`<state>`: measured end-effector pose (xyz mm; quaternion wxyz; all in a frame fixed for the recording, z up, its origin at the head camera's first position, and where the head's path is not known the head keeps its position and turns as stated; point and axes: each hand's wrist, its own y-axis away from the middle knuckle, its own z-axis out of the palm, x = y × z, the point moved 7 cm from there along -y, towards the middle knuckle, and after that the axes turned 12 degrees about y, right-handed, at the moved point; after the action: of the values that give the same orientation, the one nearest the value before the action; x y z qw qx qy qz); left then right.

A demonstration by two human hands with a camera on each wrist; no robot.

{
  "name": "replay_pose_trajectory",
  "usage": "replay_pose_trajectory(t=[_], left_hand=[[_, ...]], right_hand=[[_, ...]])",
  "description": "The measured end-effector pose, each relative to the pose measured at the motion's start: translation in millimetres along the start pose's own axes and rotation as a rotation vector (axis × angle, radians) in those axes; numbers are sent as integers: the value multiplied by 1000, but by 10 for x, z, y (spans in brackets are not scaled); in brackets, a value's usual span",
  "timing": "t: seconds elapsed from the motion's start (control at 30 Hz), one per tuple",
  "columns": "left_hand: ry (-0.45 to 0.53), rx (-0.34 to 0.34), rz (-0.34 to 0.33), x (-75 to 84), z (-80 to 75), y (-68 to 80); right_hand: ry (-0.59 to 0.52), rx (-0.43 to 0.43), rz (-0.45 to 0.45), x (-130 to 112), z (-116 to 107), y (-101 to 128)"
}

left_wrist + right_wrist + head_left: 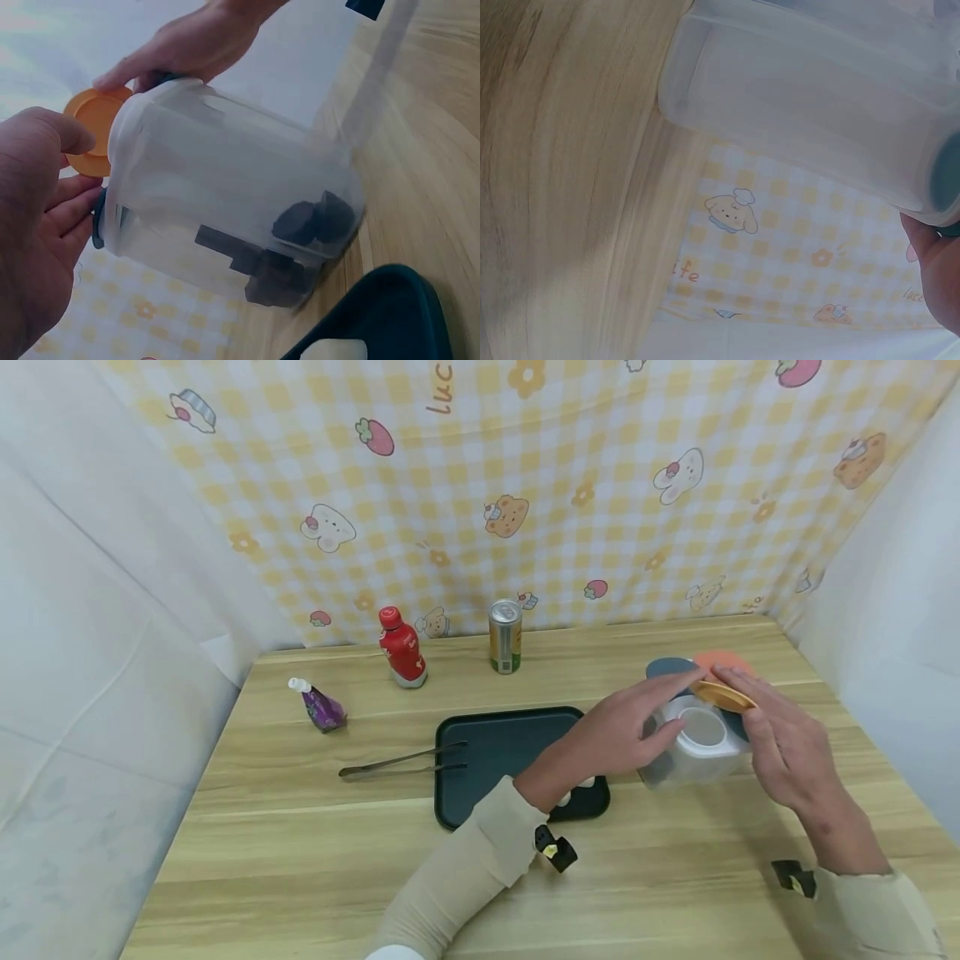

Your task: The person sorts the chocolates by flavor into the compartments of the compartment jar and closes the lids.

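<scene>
Mid-right of pic, L hand (611, 731) pinches orange lid (722, 696) atop clear container (697, 768); R hand (795, 743) touches it, grip can't tell.

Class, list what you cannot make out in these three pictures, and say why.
Number of white pieces on the tray, head view: the left arm covers part.
Details of the dark pieces inside the container, left wrist view: blurred by its cloudy wall.
Teal lid, right wrist view: cut off by the right edge.
Can label, head view: too small to read.
</scene>
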<state>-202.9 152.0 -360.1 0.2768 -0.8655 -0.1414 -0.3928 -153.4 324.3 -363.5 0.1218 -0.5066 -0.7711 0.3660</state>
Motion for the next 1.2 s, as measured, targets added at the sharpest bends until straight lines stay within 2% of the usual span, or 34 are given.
replay_pose_trajectory(t=[0.2,0.4,0.63,0.97,1.2], left_hand=[[-3,-32,36,-45,6,7],[-36,-67,78,-95,9,8],[-67,-67,169,-106,17,25],[-160,-92,193,-133,39,33],[-214,-97,206,-140,38,21]], right_hand=[[-22,-9,-21,-20,1,-4],[-41,-33,-96,-41,4,-6],[-31,-65,-136,-37,5,9],[-13,-129,-154,-34,3,30],[-45,-109,-178,-119,-43,-9]])
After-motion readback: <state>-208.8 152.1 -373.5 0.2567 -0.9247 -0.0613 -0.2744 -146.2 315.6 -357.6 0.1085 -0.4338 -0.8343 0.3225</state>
